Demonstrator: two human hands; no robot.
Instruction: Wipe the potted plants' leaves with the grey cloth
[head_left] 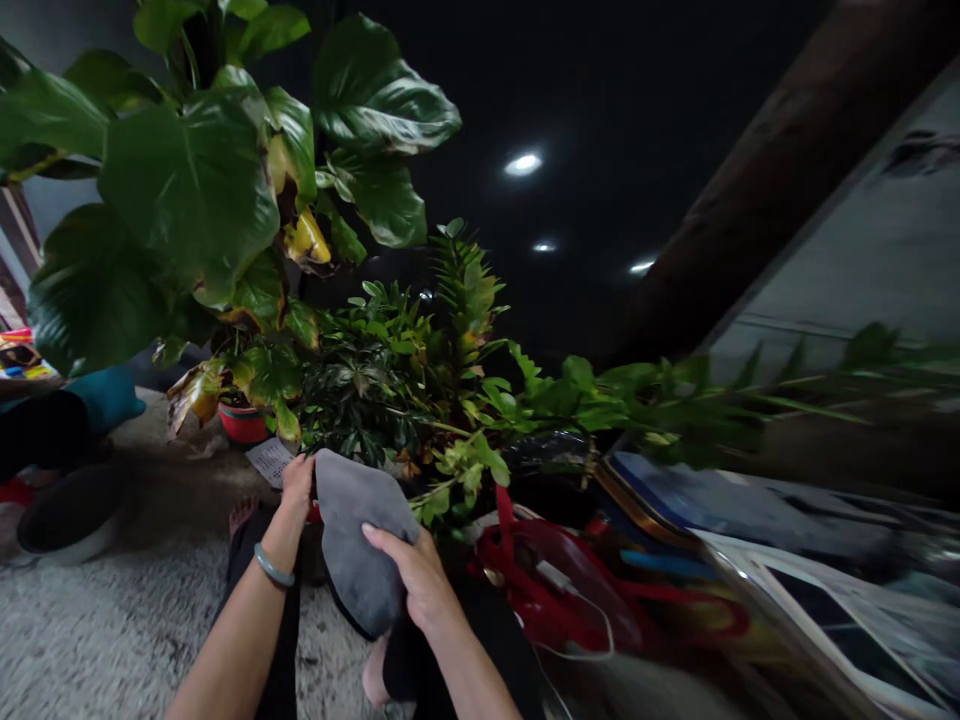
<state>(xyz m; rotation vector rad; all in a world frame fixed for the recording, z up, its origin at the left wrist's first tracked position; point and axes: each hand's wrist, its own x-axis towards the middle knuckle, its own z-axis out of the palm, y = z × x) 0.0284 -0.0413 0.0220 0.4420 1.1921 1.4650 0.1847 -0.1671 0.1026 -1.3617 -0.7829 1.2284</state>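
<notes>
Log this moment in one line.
left hand: at left edge of grey piece | right hand: holding it, thumb on top | nearby: leafy plants

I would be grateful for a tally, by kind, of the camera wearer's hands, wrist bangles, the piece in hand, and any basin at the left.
Bare hands: 2 (left hand and right hand)
Pale, smooth round bangle: 1
Grey, flat sole-shaped piece with a dark edge: 1
Round, dark-interior basin: 1
Total: 5
</notes>
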